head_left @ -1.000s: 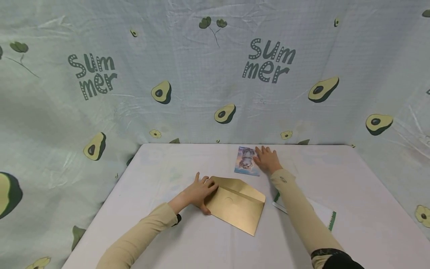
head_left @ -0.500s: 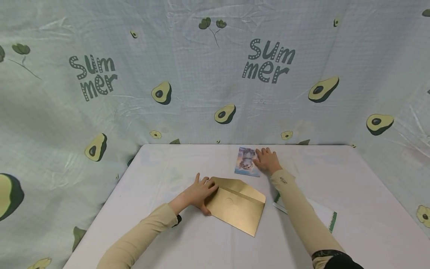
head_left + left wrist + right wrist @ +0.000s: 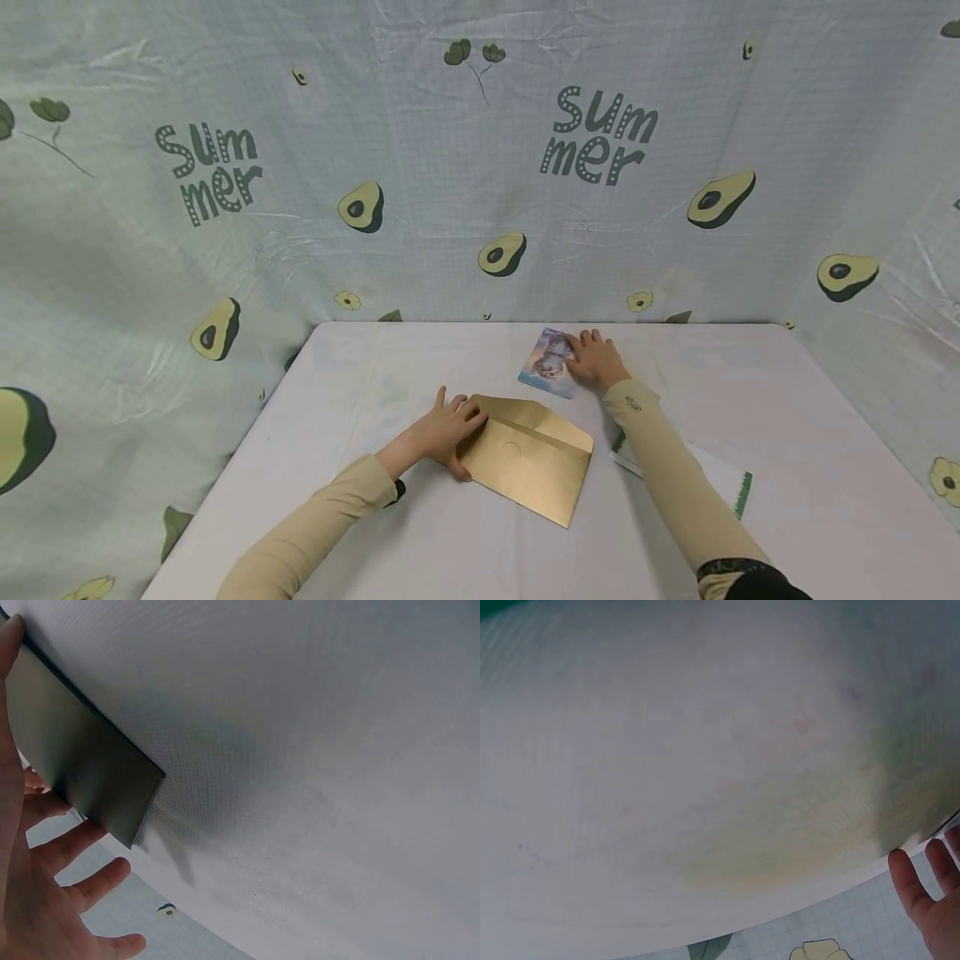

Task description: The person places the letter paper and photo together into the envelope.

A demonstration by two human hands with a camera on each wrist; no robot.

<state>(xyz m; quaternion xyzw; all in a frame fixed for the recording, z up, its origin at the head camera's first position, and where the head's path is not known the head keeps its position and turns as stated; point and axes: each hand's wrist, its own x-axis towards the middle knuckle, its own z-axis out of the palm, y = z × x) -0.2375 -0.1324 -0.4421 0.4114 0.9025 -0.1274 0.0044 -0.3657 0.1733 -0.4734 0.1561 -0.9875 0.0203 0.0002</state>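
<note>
My left hand (image 3: 446,429) grips the left end of a gold envelope (image 3: 525,467), its thumb at the near edge and fingers on the flap side. The envelope's flap stands open toward the back. In the left wrist view the envelope (image 3: 90,750) spans from thumb to fingers, and the outer fingers (image 3: 101,883) are spread. Toward the far edge of the table, my right hand (image 3: 596,358) holds the right edge of a small card (image 3: 547,365) with a blue and pink picture. The right wrist view shows only the fingers (image 3: 909,889); most of the card is out of frame.
A white sheet (image 3: 720,475) with green zigzag ends lies partly hidden beneath the right forearm. The white table (image 3: 360,358) ends just beyond the card. Behind it hangs a pale curtain (image 3: 420,125) printed with avocados and lettering.
The picture card has turned clockwise, its near end swinging left, as the right fingers shifted slightly left. The left hand and the gold envelope stay where they were.
</note>
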